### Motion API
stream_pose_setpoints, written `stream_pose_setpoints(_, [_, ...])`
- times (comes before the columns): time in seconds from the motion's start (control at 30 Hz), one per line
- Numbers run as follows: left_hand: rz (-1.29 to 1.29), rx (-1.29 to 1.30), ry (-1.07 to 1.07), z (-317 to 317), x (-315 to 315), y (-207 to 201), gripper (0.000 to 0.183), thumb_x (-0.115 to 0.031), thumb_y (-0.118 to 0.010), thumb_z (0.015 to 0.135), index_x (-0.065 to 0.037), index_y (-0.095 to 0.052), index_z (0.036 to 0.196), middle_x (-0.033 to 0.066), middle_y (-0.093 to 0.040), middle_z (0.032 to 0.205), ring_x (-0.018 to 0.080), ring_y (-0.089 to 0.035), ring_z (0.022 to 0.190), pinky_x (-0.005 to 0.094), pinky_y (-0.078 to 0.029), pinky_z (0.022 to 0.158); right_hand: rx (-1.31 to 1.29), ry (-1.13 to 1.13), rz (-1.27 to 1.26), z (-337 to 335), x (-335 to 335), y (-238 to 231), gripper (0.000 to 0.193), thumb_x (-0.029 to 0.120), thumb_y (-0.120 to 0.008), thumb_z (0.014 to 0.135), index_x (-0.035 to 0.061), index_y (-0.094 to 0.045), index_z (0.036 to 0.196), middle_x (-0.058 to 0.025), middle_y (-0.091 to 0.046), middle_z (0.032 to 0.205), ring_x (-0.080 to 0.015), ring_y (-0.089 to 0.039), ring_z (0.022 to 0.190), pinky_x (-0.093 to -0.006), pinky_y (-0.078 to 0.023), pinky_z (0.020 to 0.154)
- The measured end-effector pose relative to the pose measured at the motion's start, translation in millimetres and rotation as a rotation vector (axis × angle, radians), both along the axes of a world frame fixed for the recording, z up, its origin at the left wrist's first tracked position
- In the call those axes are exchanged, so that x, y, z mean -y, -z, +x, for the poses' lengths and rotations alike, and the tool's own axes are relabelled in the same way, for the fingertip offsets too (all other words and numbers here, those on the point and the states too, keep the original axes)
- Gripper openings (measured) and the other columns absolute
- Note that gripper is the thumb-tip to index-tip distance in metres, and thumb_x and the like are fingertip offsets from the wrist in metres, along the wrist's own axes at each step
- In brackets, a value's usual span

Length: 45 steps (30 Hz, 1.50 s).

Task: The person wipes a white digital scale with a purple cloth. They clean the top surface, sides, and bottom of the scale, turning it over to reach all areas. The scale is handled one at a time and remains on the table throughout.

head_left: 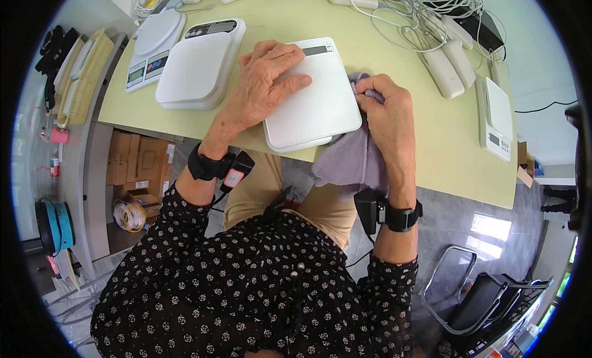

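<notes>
A white flat kitchen scale (pixel 314 102) with a small display at its far end lies at an angle near the table's front edge. My left hand (pixel 266 81) rests over its far left part, thumb and fingers apart, the thumb lying on the platform. At the scale's right side, my right hand (pixel 387 105) is closed round a grey-purple cloth (pixel 348 161). A bunched bit of it shows at my fingertips by the scale's edge. The rest hangs below my hand over the table's front edge.
Two more white scales, one square-topped (pixel 192 68) and one round-topped (pixel 159 32), stand to the left. Several white devices (pixel 441 71) with tangled cables (pixel 410 34) lie at the far right. Another small scale (pixel 495 117) is near the right edge. A chair (pixel 475 296) stands behind right.
</notes>
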<state>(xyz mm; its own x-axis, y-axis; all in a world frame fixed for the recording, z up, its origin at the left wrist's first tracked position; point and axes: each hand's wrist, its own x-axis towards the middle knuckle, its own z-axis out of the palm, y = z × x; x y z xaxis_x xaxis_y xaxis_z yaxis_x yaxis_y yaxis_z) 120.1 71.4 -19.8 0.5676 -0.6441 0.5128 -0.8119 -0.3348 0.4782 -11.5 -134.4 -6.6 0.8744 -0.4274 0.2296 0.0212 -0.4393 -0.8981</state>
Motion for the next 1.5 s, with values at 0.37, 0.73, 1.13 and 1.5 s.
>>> stream_pose_setpoints(0.37, [-0.111, -0.083, -0.055, -2, 5, 7, 0.040, -0.034, -0.078, 0.089, -0.003, -0.074, 0.114, 0.0049, -0.071, 0.124, 0.0259, -0.054, 0.121, 0.0421, -0.030, 0.104, -0.072, 0.028, -0.037, -47, -11, -10, 0.010, -0.006, -0.069, 0.083, -0.0055, -0.071, 0.093, -0.0147, -0.066, 0.086, -0.0276, -0.064, 0.073, -0.0347, -0.051, 0.069])
stream_pose_setpoints(0.73, [-0.023, -0.019, -0.044, -4, 3, 0, 0.038, -0.033, -0.075, 0.091, -0.005, -0.073, 0.116, 0.0024, -0.068, 0.124, 0.0254, -0.053, 0.121, 0.0438, -0.030, 0.104, 0.075, 0.067, -0.044, 2, -8, 3, 0.011, -0.005, -0.067, 0.086, -0.0041, -0.072, 0.095, -0.0165, -0.070, 0.091, -0.0319, -0.068, 0.079, -0.0382, -0.052, 0.072])
stream_pose_setpoints(1.13, [0.032, -0.066, -0.089, -9, 3, -4, 0.039, -0.028, -0.075, 0.090, -0.002, -0.072, 0.120, 0.0061, -0.067, 0.132, 0.0251, -0.053, 0.127, 0.0422, -0.031, 0.108, -0.002, 0.063, -0.026, -38, -13, -2, 0.008, -0.006, -0.067, 0.087, -0.0033, -0.070, 0.094, -0.0121, -0.067, 0.085, -0.0230, -0.063, 0.072, -0.0331, -0.050, 0.068])
stream_pose_setpoints(1.5, [-0.073, -0.080, -0.085, -10, 6, 0, 0.036, -0.029, -0.077, 0.088, -0.003, -0.074, 0.114, 0.0046, -0.069, 0.124, 0.0254, -0.052, 0.122, 0.0428, -0.029, 0.104, 0.023, 0.054, -0.063, -15, -9, -2, 0.012, -0.006, -0.066, 0.086, -0.0036, -0.071, 0.096, -0.0167, -0.070, 0.090, -0.0302, -0.068, 0.077, -0.0367, -0.053, 0.071])
